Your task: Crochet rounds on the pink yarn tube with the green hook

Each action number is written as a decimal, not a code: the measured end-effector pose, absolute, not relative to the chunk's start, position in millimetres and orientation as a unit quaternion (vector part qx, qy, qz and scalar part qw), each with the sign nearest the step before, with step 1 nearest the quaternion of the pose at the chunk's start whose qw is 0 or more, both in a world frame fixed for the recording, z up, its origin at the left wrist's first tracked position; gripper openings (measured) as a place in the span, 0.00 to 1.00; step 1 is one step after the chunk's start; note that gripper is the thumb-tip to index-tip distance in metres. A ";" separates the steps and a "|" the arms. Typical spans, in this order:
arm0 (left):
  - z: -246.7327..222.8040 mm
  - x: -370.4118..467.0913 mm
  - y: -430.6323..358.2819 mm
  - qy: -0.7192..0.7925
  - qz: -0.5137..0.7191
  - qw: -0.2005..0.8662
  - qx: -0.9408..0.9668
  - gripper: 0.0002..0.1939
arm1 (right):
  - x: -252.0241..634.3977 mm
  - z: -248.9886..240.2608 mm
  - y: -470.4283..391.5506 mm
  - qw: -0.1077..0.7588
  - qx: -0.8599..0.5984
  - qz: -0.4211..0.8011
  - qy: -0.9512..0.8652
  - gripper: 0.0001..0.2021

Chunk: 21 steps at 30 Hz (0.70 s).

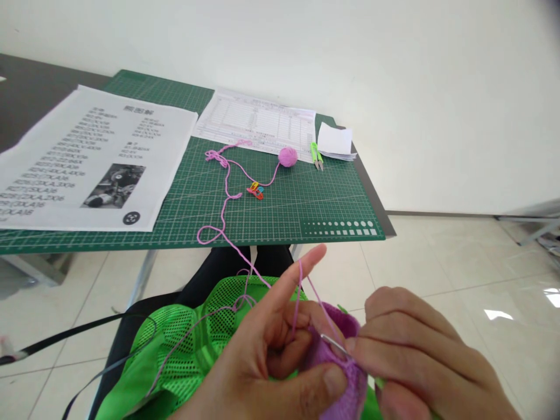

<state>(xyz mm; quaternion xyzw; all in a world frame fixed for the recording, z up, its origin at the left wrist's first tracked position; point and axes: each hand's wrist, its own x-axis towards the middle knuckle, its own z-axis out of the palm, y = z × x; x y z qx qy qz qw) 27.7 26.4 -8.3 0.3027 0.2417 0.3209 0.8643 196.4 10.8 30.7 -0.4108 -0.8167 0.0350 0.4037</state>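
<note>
My left hand [280, 344] pinches a purple-pink crocheted piece [356, 388] between thumb and fingers. Its index finger is raised, with pink yarn [324, 306] looped over it and running down to the work. In my right hand [420, 350] is a crochet hook [333, 343]; its silver tip lies at the edge of the crocheted piece, close to my left thumb. A bit of green shows below my right fingers, probably the hook's handle. The fingers hide much of the crocheted piece.
On the green cutting mat [280, 216] lie a small yarn ball [287, 157], coloured stitch markers [255, 191], green-handled snips [316, 156], a paper stack [335, 141], a form [258, 122] and a printed pattern sheet [144, 140]. Green mesh fabric [175, 338] covers my lap.
</note>
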 end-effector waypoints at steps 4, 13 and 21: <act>-9.0 28.6 30.0 0.247 0.317 0.870 0.286 0.34 | 199.4 23.5 14.0 0.414 -0.410 0.111 -0.806 0.16; -7.6 26.7 35.7 0.235 0.311 0.881 0.267 0.30 | 201.6 30.7 18.1 0.412 -0.414 0.198 -0.787 0.17; -0.9 28.7 36.9 0.242 0.299 0.889 0.250 0.29 | 204.4 47.1 21.5 0.378 -0.412 0.280 -0.780 0.20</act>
